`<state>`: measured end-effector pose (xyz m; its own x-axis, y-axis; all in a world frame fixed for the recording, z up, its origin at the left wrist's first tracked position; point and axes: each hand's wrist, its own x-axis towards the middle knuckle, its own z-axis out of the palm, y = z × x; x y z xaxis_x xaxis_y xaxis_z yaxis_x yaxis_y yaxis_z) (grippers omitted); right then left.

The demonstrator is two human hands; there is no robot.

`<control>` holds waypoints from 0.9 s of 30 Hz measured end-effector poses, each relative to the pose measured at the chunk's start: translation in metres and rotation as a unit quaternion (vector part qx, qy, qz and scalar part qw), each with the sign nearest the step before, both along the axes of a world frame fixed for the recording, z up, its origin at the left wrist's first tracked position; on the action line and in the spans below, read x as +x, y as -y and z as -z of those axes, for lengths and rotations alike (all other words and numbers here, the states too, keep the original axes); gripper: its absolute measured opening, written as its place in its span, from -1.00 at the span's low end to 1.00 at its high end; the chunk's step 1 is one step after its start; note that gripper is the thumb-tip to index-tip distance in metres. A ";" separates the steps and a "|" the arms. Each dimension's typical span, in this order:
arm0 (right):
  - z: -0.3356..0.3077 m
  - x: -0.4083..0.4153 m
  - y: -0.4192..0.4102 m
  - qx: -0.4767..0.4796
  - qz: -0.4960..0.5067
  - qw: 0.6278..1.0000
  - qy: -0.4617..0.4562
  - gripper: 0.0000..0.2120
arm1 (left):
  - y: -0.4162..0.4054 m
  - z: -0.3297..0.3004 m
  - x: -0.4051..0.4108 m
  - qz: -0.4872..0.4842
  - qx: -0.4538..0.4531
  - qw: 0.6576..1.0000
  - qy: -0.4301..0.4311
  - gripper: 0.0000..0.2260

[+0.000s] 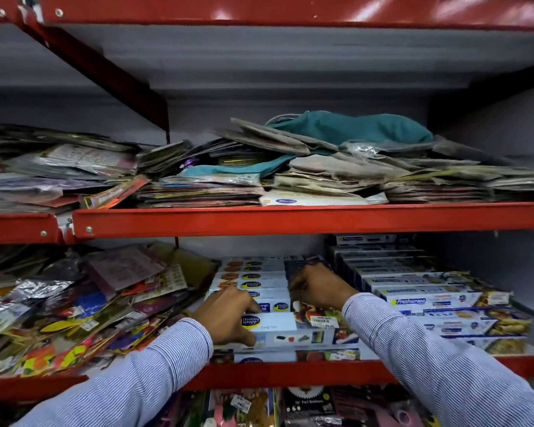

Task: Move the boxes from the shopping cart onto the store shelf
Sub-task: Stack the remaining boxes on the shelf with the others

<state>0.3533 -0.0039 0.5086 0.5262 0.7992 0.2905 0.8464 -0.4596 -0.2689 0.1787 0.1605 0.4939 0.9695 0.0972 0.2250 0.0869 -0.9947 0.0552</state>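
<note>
Long white-and-blue boxes (278, 326) with a round dark-and-yellow logo, lying flat, long side parallel to the front edge of the red store shelf (290, 372). Stacked in rows from front edge toward the back, mid-shelf. Front top box carries a white price sticker.

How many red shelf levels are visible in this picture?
4: top edge, upper shelf with paper packets, the shelf with boxes, and a lower level whose edge is hidden.
</note>
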 end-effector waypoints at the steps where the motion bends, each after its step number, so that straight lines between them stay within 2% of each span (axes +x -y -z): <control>1: 0.001 -0.001 0.003 0.000 0.001 1.000 0.002 -0.81 | -0.001 0.000 0.006 -0.002 0.001 1.000 0.003 -0.54; 3: 0.004 -0.003 0.010 -0.002 0.000 1.000 0.011 -0.81 | -0.004 0.001 0.016 -0.005 -0.003 1.000 0.010 -0.63; 6: 0.013 -0.010 0.019 0.000 -0.009 1.000 0.028 -0.79 | -0.012 0.005 0.026 -0.004 -0.019 0.999 0.031 -0.46; 10: 0.030 -0.016 0.023 0.037 -0.001 0.997 0.075 -0.75 | -0.021 0.020 0.029 -0.007 0.009 0.997 0.072 -0.38; 15: 0.056 -0.018 0.022 0.112 -0.001 0.985 0.129 -0.70 | -0.024 0.037 0.028 0.018 0.057 0.990 0.129 -0.53; 18: 0.068 -0.016 0.023 0.102 0.019 0.982 0.156 -0.56 | -0.026 0.043 0.029 0.018 0.031 0.993 0.109 -0.53; 21: 0.072 -0.013 0.025 0.093 0.012 0.985 0.143 -0.55 | -0.029 0.050 0.028 0.022 0.002 0.993 0.113 -0.54; 27: 0.073 -0.010 0.028 0.080 0.008 0.986 0.144 -0.56 | -0.029 0.056 0.030 0.023 0.022 0.993 0.114 -0.55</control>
<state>0.3431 -0.0315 0.4355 0.4153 0.7231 0.5520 0.8913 -0.4449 -0.0878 0.2083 0.1898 0.4376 0.8963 0.0393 0.4417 0.0320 -0.9992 0.0240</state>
